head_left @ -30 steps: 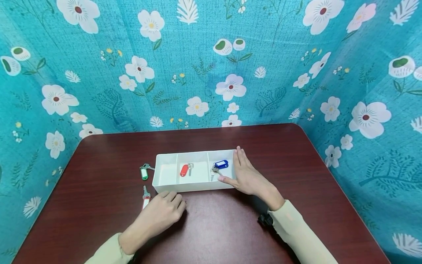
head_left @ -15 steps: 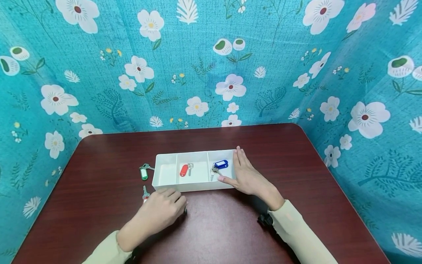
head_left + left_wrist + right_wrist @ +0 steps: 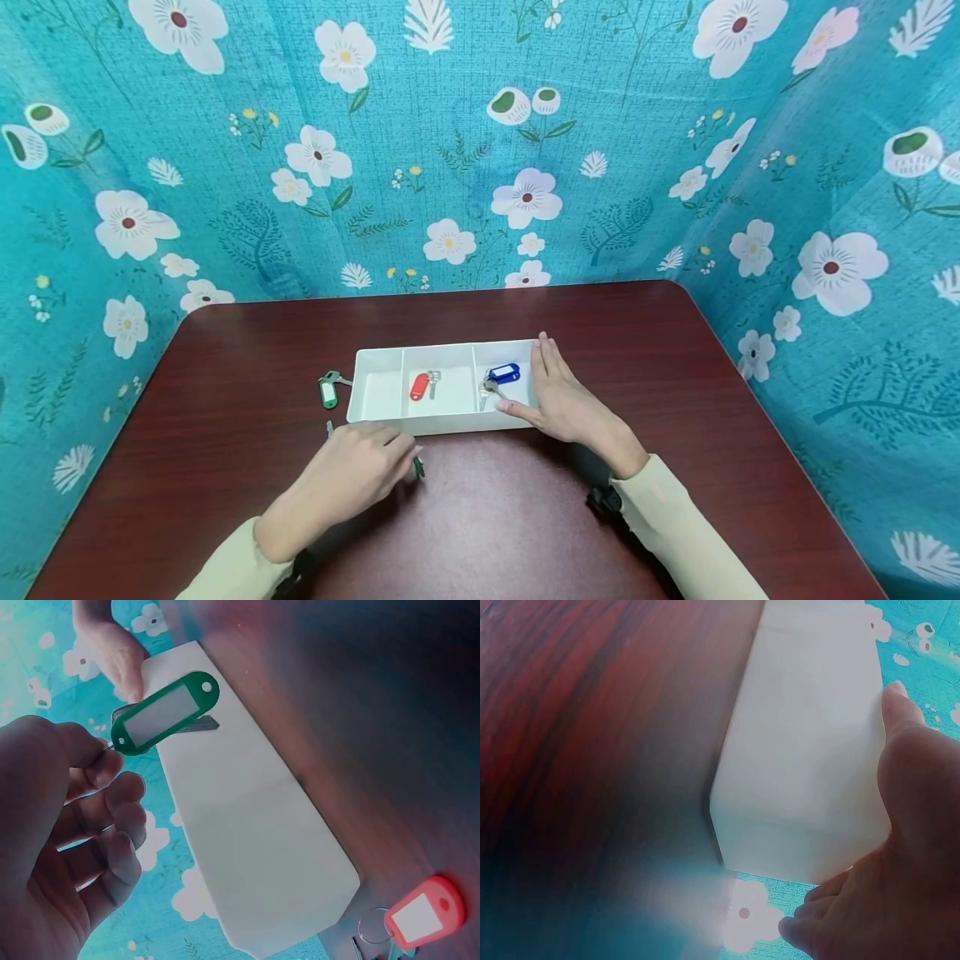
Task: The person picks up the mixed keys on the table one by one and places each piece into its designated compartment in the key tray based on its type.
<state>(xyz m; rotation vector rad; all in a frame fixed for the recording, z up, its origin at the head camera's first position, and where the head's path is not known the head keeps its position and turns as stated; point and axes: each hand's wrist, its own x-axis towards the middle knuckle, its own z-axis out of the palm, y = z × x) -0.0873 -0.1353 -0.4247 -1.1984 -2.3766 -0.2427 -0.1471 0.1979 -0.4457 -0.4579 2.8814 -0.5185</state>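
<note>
My left hand is held over the table just in front of the white box's left part. Between thumb and fingertip it pinches the ring of a green key tag with a key hanging from it. My right hand rests against the right end of the white three-compartment box, fingers straight, thumb over the front rim. A red key tag with a key lies in the middle compartment, and a blue key tag with keys in the right one. No keys show in the left compartment.
On the table left of the box lies another green key tag with its key. A second red key tag sits near the left hand, mostly hidden by it in the head view. A floral curtain stands behind the table.
My left hand has shifted slightly left and turned, covering more of the red tag on the table, and the green tag it holds has come into sight. The right hand stays put.
</note>
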